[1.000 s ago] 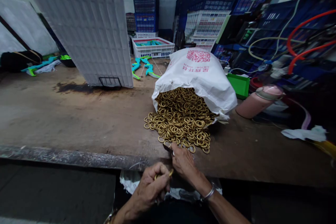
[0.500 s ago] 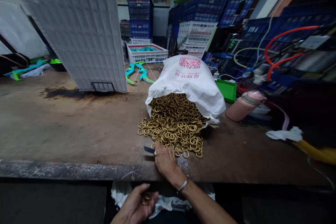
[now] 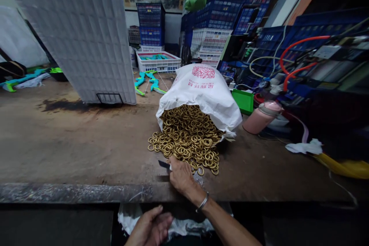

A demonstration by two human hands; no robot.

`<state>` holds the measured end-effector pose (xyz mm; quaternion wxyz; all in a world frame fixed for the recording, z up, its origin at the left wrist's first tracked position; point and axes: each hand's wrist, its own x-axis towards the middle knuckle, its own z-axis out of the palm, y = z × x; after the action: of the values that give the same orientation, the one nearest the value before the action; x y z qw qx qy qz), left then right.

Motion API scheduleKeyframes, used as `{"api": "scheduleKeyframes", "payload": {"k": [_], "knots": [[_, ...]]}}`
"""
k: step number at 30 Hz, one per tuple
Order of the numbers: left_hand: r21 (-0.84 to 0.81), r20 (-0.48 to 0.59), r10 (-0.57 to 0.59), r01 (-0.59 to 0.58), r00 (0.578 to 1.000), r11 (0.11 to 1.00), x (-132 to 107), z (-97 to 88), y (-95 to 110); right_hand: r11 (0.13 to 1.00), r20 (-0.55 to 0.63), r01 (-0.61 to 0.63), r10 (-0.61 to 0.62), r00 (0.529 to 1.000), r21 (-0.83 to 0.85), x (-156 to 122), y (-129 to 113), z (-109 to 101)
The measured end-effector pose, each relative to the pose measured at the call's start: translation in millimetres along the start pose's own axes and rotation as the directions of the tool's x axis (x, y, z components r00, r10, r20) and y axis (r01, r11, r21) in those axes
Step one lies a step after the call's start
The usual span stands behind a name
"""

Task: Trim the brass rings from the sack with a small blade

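Observation:
My right hand (image 3: 182, 175) is closed on a small knife (image 3: 164, 164); its dark blade points left and the handle is mostly hidden in the fingers. The fingertips are at the near edge of a pile of gold-coloured rings (image 3: 184, 144). The rings spill from the mouth of a white woven sack (image 3: 198, 90) lying on the table. Below the table's front edge, my left hand (image 3: 152, 227) is open, palm up and fingers loosely curled, with nothing visible in it. Under it hangs a white bag (image 3: 184, 226), partly hidden by my arms.
A tall whitish padded panel (image 3: 95, 42) stands on the wooden table (image 3: 72, 142) at left. Toy bows (image 3: 148, 82) and a white crate (image 3: 158, 65) lie behind. On the right are a green tray (image 3: 242, 101), a pink bottle (image 3: 261, 117) and hoses (image 3: 302, 40).
Rings that lay in my left hand are gone from it, and its fingers have loosened. My right hand stays at the pile with the knife. The view has shifted slightly.

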<state>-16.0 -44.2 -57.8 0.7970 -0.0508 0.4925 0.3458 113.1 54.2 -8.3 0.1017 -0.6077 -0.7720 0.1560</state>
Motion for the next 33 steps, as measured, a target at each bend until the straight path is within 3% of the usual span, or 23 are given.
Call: {"api": "scheduleKeyframes", "payload": {"k": [2,5,8,11,13,16,19,22,25,27,31,33], "knots": [[0.109,0.095,0.067,-0.077,0.993,0.991,-11.9,5.4,0.0,0.980,-0.005,-0.013,0.014,1.000,0.197,-2.3,7.0,-6.5],[0.246,0.237,0.257,-0.314,0.937,0.917,-28.5,20.4,4.9,0.862,0.021,0.006,-0.019,1.000,0.507,-9.2,18.3,-11.2],[0.376,0.217,0.462,-0.510,0.860,0.774,-31.5,38.8,17.1,0.714,0.072,-0.015,-0.050,0.996,0.700,-19.5,25.6,-11.3],[0.444,0.184,0.623,-0.630,0.760,0.637,-21.2,54.1,31.1,0.617,0.162,-0.094,-0.055,0.985,0.781,-29.1,27.1,-12.3],[0.471,0.258,0.642,-0.674,0.722,0.569,-13.5,60.5,37.0,0.562,0.221,-0.154,-0.053,0.974,0.813,-33.3,26.4,-15.0],[0.497,0.379,0.591,-0.695,0.712,0.519,-8.8,65.2,39.4,0.479,0.283,-0.223,-0.057,0.957,0.849,-36.0,25.2,-19.2],[0.518,0.409,0.618,-0.729,0.671,0.448,-11.1,66.6,38.0,0.425,0.285,-0.242,-0.038,0.958,0.872,-35.5,25.2,-18.3],[0.560,0.409,0.682,-0.757,0.606,0.336,-12.8,67.5,36.6,0.406,0.275,-0.256,0.011,0.961,0.877,-33.0,25.7,-11.7],[0.579,0.423,0.725,-0.778,0.544,0.245,-11.2,68.8,35.8,0.450,0.257,-0.249,0.044,0.965,0.858,-29.9,26.8,-3.9],[0.564,0.407,0.720,-0.775,0.562,0.286,-10.0,69.7,35.6,0.497,0.225,-0.223,0.058,0.973,0.839,-27.8,27.7,-0.2],[0.561,0.336,0.574,-0.649,0.746,0.514,-11.0,70.9,36.0,0.566,0.152,-0.179,0.096,0.984,0.805,-25.2,27.2,-0.6],[0.582,0.322,0.491,-0.578,0.809,0.571,-12.2,71.0,36.3,0.596,0.114,-0.151,0.100,0.988,0.788,-24.9,25.2,-4.1]]}}
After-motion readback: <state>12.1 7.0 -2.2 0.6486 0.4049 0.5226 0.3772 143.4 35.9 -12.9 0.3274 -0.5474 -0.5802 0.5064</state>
